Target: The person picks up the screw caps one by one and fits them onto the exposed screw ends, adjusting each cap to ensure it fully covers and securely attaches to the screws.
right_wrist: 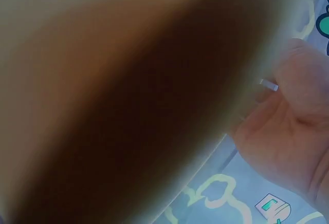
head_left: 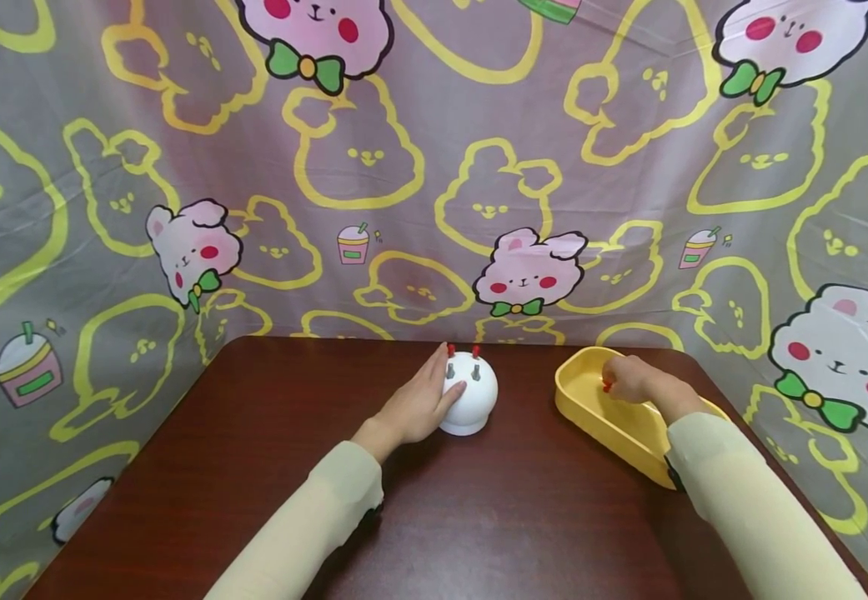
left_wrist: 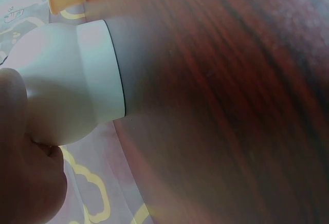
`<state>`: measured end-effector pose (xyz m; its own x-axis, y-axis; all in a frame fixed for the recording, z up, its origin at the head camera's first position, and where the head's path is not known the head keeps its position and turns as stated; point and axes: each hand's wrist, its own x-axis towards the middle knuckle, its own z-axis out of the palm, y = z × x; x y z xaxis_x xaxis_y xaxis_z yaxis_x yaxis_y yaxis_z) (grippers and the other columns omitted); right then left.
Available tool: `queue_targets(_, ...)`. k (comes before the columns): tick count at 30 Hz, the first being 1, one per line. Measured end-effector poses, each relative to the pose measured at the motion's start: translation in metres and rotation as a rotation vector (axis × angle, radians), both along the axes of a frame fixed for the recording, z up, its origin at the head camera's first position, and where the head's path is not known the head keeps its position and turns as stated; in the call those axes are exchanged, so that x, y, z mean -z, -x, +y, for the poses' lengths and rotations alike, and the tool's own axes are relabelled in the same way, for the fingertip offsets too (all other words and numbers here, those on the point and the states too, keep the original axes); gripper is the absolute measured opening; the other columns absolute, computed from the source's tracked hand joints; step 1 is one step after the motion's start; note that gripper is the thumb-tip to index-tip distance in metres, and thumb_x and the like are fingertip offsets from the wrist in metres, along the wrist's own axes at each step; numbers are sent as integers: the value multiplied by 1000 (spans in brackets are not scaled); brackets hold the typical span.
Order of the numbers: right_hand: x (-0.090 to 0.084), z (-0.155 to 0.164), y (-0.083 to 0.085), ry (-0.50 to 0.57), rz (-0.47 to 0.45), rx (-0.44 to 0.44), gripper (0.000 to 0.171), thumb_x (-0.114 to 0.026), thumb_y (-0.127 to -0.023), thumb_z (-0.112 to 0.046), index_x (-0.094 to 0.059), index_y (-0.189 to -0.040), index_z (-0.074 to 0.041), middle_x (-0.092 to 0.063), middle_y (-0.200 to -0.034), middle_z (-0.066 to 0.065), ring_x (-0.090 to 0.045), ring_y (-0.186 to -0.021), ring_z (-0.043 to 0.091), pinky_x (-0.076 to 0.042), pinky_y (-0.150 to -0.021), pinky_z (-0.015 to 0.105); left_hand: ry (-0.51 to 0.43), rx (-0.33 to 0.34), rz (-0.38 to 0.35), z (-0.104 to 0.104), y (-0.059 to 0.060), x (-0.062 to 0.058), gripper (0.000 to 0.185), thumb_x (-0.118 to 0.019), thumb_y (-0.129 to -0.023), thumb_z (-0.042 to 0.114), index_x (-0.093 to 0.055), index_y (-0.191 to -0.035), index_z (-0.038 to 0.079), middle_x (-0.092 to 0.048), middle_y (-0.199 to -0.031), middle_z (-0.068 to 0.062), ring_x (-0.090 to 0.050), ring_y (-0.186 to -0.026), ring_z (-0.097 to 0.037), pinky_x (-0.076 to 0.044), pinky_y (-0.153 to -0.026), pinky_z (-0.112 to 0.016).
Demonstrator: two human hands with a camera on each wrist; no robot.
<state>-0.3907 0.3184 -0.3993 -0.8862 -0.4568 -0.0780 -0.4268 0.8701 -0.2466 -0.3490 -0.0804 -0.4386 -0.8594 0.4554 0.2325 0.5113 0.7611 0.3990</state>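
Observation:
A white ball point(head_left: 474, 398) on a short round base stands upright on the table. Small red pegs point(head_left: 475, 352) and grey pegs point(head_left: 476, 372) stick out of its upper part. My left hand point(head_left: 424, 394) holds the ball from the left, thumb across its front and fingers along its side. In the left wrist view the ball's smooth lower half and base point(left_wrist: 100, 70) show beside the fingers. Over the far end of a yellow tray, my right hand point(head_left: 632, 379) pinches a small red piece point(head_left: 608, 387). A pale tip point(right_wrist: 268, 85) pokes out between those fingers in the right wrist view.
The yellow tray point(head_left: 606, 429) stands to the right of the ball, and my right forearm crosses its near end. Both rest on a dark red-brown wooden table point(head_left: 509, 517). A patterned cloth point(head_left: 418, 167) hangs close around the back and sides.

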Motion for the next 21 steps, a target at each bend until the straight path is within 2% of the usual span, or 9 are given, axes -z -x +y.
queue_targets(7,2,3,0,-20,-35,12,20,-60,-84,2,-54,-68,-8,-35,-65,-4,-36,-64,15,-30,-61,30,2,1,-9,0,0,-1,82,-34,-108,55,-7,-163,0,-9,-171,-14,-15,-157,-28,-21,-124,-39)
queue_targets(14,5,2,0,3,-61,-40,27,-57,-78,7,-43,-64,-11,-27,-63,-8,-25,-59,10,-23,-57,27,13,10,9,0,1,0,81,-33,-109,53,-8,-163,-2,-9,-171,-16,-13,-157,-25,-20,-125,-38)
queue_targets(18,4,2,3,5,-76,-50,11,-59,-80,4,-56,-74,-4,-42,-68,-3,-37,-63,12,-32,-60,28,19,12,25,1,2,1,79,-32,-110,52,-8,-162,-3,-10,-171,-18,-12,-157,-25,-19,-125,-38)
queue_targets(21,5,2,6,25,-75,-88,9,-59,-80,5,-60,-77,-3,-47,-71,-3,-41,-65,12,-35,-62,27,15,8,24,1,2,2,80,-32,-110,53,-9,-162,-3,-11,-171,-17,-13,-157,-25,-20,-125,-38)
